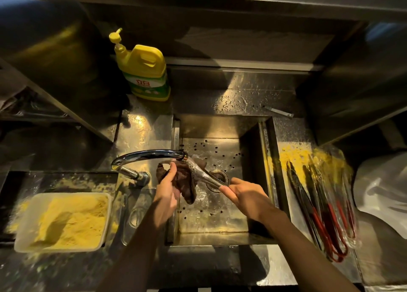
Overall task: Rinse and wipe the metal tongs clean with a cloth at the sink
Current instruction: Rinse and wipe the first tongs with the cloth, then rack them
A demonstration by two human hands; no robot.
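Over the steel sink, my right hand grips the handle end of a pair of metal tongs. The tongs slant up to the left, their head right under the faucet spout, where water runs over them. My left hand holds a dark brown cloth, bunched against the tongs' head from the left. Part of the cloth hangs below my fingers.
Several red-handled tongs lie on the wet counter right of the sink, amid yellow powder. A white tray of yellow powder sits at the left. A yellow dish-soap bottle stands behind the faucet. The drain lies under the tongs.
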